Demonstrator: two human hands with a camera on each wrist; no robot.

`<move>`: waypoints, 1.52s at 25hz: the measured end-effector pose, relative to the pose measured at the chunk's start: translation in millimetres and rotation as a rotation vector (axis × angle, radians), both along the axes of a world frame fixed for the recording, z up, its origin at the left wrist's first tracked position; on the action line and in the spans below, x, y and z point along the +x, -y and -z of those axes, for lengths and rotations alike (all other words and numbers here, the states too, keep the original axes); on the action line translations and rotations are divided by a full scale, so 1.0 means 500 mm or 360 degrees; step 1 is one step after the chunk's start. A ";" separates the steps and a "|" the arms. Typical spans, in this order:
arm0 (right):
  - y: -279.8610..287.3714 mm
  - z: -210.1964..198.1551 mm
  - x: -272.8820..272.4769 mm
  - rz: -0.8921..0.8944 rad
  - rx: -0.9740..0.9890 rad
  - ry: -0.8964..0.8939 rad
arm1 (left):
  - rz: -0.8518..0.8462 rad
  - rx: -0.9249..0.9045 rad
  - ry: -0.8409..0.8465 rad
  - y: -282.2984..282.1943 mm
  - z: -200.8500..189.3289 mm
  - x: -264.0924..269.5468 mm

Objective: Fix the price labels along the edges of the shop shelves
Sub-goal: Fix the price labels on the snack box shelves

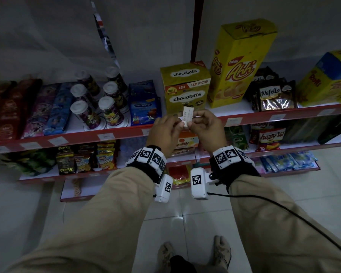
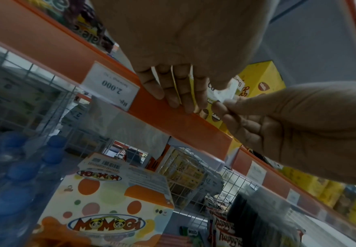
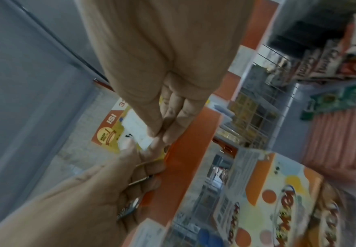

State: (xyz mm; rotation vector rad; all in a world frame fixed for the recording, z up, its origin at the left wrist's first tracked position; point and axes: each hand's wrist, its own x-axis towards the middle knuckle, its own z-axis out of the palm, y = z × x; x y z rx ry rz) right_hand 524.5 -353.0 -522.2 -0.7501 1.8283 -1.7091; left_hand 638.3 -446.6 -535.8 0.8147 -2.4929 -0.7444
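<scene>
- Price label [image 1: 187, 115], small and white, is being pinched between both hands right in front of the chocolatos box [image 1: 186, 89], just above the red shelf edge [image 1: 124, 133].
- Left hand [image 1: 164, 133] is seen with thumb and forefinger closed on the label's left end; the other fingers [image 2: 174, 93] are loosely curled, with their tips right by the orange-red strip in the left wrist view.
- Right hand [image 1: 207, 128] is clamped on the label's right end, fingers [image 3: 173, 115] bunched together at the paper in the right wrist view.
- Label's print can't really be read, it's too small and blurry.
- Another price tag [image 2: 111, 86] reading "Rp. 2.000" is already seated in the shelf strip, just left of the left hand.
- More pale tags [image 1: 106, 136] are spotted along the same shelf edge, further left and right.
- Tall yellow Ahh box [image 1: 238, 64] is stood just right of the chocolatos box, with Wafello packs [image 1: 276, 99] beyond it.
- Blue SariWangi pack [image 1: 145, 104] and some white-lidded cups [image 1: 108, 110] are lined up to the left.
- Momogi box [image 2: 109, 208] is parked on the shelf underneath.
</scene>
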 end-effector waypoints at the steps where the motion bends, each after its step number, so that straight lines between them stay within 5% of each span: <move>1: 0.000 0.005 0.004 -0.0011 -0.0008 0.0049 | -0.0025 0.0014 -0.0018 -0.001 0.002 0.001; 16: -0.011 -0.004 -0.025 -0.0020 0.0234 -0.0419 | 0.0115 -0.0325 0.0424 0.006 -0.030 0.005; 22: -0.009 -0.021 -0.045 -0.0382 0.0564 -0.1300 | 0.0249 -0.0559 0.0647 0.022 -0.038 0.004; 28: -0.015 -0.012 -0.072 -0.0012 0.0548 -0.0997 | 0.0172 -0.0326 0.0466 0.016 -0.021 0.007; 38: -0.011 0.010 -0.057 -0.0213 0.0643 -0.1400 | -0.0037 -0.0447 0.0533 -0.001 0.000 -0.020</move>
